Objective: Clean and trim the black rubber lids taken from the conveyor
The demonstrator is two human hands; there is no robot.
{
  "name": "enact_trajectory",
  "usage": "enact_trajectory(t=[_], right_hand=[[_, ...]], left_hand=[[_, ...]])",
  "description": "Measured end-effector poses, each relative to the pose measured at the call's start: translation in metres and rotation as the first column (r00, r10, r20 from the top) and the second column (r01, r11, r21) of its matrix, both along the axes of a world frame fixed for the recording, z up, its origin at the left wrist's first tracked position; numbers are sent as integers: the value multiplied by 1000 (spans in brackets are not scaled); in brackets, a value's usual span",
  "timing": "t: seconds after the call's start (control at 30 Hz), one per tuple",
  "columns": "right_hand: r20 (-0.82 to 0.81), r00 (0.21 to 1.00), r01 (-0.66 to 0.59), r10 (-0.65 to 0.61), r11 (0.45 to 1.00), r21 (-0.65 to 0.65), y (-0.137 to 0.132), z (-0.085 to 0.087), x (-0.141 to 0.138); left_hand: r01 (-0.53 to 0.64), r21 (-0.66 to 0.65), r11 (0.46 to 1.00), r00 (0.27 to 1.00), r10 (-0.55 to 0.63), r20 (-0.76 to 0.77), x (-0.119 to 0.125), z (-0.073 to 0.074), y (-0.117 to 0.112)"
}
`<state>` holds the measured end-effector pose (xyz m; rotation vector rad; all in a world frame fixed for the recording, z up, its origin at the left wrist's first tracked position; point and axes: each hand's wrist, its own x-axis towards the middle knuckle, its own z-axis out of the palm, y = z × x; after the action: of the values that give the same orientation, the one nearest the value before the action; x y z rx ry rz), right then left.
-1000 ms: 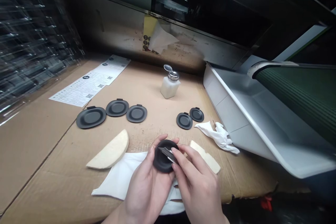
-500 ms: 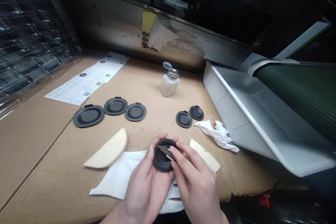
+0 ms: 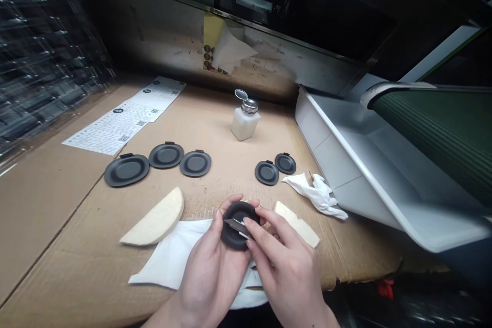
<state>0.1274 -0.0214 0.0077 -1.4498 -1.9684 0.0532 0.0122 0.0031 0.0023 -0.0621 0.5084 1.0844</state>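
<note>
The person's two hands are close together over the near middle of the work surface. The left hand (image 3: 211,261) cradles a round black rubber-like disc (image 3: 234,236) from below, its fingers curled up around the rim. The right hand (image 3: 286,271) pinches a thin flat metal blade (image 3: 237,225) between thumb and fingers, and the blade's tip lies across the disc's dished face. Under the hands lies a folded white paper wipe (image 3: 165,261), with a cream felt half-round pad (image 3: 154,224) to the left and a cream felt piece (image 3: 295,224) to the right. Farther off, three dark grey tabbed discs (image 3: 126,170) sit in a row on the left and two smaller ones (image 3: 267,172) on the right. Between the rows and farther back stands a white plastic dispenser bottle (image 3: 243,125) with its metal lid flipped open. A crumpled white cloth (image 3: 315,195) lies on the right, beside a pale grey plastic tray (image 3: 346,164). Printed white sheets with QR codes (image 3: 123,128) lie far left on the brown corrugated cardboard (image 3: 49,230).
</note>
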Motion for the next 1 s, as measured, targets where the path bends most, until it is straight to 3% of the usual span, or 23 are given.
enact_trajectory(t=[0.13,0.23,0.37,0.5,0.63,0.73,0.9,1.0], right_hand=[[-8,994,108,-108,994,-3,1,1,27],[119,963,249,-243,968,-37,2,-7,65],[248,924,316,-290,946,-75,1,-18,100],[242,958,174,-152,982,-69,-2,-15,87],[308,951,44,22,978,-204,4,-7,66],[197,979,-8,55,973,-232,13,0,70],[-121,992,22,-28,998,-52,9,11,68],[-20,986,-163,165,982,90,-4,9,46]], left_hand=[[2,29,1000,1000,-1,-14,-1,3,-1],[16,60,998,1000,-15,-18,-1,3,-2],[40,105,994,999,-40,1,-1,3,-2],[105,75,992,994,-106,9,-2,2,-2],[120,68,990,993,-119,-25,-3,1,-2],[111,101,989,992,-104,-70,-2,0,-4],[85,139,987,991,-69,-115,1,-1,-6],[61,143,988,990,-42,-133,3,-2,-5]])
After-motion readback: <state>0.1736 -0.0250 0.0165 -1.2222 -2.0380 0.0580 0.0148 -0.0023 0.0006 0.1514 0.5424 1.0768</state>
